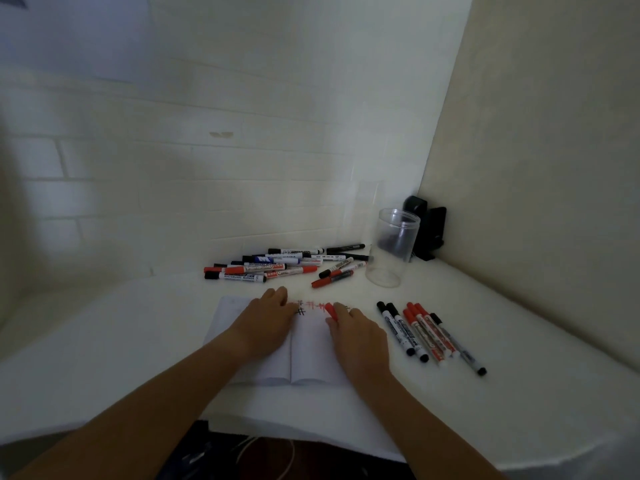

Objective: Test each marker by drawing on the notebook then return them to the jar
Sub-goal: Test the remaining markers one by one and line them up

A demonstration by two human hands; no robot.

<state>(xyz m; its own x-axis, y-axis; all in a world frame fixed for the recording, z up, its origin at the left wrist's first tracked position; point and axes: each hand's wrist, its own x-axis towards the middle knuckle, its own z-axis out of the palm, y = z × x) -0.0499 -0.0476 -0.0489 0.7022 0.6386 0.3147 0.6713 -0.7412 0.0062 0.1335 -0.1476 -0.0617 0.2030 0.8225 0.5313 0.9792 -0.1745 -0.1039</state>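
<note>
The left hand [268, 315] lay flat on the open notebook [304, 355] while the right hand [356, 332] gripped a red marker [331, 310] over its far edge, with the clear jar [393, 249] standing far right beside loose markers [277, 266].

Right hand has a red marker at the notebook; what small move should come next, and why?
Probably lay the red marker with the row on the right: the right hand holds it beside marks already on the notebook, and the jar looks empty.
</note>
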